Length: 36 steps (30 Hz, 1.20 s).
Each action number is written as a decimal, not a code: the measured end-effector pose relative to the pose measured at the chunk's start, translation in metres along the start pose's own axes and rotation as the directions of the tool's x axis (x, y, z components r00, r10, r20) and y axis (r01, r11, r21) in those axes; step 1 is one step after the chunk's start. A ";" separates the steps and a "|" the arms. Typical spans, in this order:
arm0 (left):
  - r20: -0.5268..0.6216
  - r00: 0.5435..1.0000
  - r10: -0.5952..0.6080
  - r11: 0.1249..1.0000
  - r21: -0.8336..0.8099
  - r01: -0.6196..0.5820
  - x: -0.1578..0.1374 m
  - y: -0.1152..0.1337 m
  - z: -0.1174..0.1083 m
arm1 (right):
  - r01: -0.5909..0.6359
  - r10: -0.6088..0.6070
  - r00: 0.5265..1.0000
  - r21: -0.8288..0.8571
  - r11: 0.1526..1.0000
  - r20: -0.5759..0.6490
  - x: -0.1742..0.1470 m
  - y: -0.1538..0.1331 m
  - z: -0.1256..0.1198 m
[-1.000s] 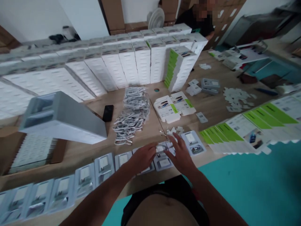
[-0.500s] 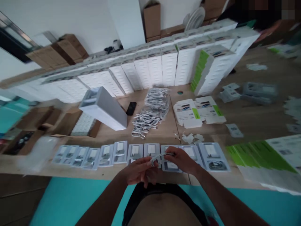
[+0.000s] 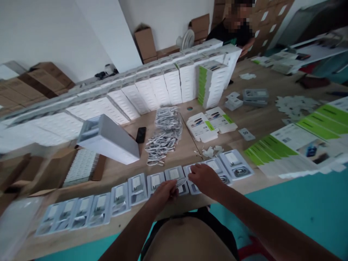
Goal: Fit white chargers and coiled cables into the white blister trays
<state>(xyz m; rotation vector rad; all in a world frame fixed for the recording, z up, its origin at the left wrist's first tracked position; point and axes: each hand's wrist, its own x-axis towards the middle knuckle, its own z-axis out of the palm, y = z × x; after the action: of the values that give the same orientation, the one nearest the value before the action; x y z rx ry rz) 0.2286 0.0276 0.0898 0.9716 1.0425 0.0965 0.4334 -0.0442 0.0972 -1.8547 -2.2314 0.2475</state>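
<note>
I record 1 pale cable (image 3: 180, 181) above the row of grey plastic trays (image 3: 174, 173), near the front edge of the table (image 3: 187, 148). The left hand (image 3: 164, 193) has its grip pinched on the cable. The right hand (image 3: 206, 181) is just beside the cable's right end with its fingers curled; from my station I cannot tell whether that grip grasps the cable or only lies close to it. Blur obscures the finer detail.

In the rightmost tray I note 1 white block (image 3: 232, 158) in the upper compartment and 1 coiled cable (image 3: 241, 172) in the lower. Behind the row lie loose white pieces (image 3: 212, 151), a heap of bundled cables (image 3: 165, 132) and, to its left, a black phone (image 3: 141, 135). Flat cartons (image 3: 202, 127) lie to the right of the heap. A tall tray stack (image 3: 116, 145) leans at left, near an open cardboard box (image 3: 99, 167). At right, green-and-white cartons (image 3: 274, 152) overlap in a fan. Farther back runs a wall of white boxes (image 3: 152, 88), with 1 co-worker (image 3: 216, 32) beyond it.
</note>
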 end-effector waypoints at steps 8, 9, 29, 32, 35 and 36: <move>0.098 0.995 -0.032 0.978 -0.204 0.052 -0.004 -0.025 -0.045 | -0.384 0.478 0.878 0.581 0.717 -0.008 0.025 -0.085 0.031; 0.114 0.993 -0.027 0.967 -0.247 0.055 -0.005 -0.027 -0.048 | -0.387 0.521 0.853 0.677 0.626 0.006 0.026 -0.093 0.038; 0.050 0.900 0.432 0.900 0.038 -0.434 -0.033 0.004 -0.078 | -0.273 0.591 0.722 0.636 0.722 -0.361 0.000 -0.112 0.032; 0.097 0.877 0.471 0.856 0.189 -0.481 -0.040 0.008 -0.075 | -0.237 0.518 0.791 0.619 0.749 -0.325 0.012 -0.102 0.023; 0.075 0.880 0.469 0.863 0.174 -0.475 -0.042 0.012 -0.069 | -0.209 0.445 0.869 0.655 0.726 -0.216 0.027 -0.095 0.017; 0.069 0.889 0.452 0.874 0.165 -0.457 -0.041 0.013 -0.067 | -0.193 0.427 0.879 0.658 0.727 -0.214 0.030 -0.094 0.015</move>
<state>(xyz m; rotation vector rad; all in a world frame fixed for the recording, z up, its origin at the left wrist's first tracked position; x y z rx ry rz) 0.1604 0.0571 0.1171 1.3676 0.7866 0.3842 0.3353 -0.0317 0.1105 -1.7042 -1.3420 0.5808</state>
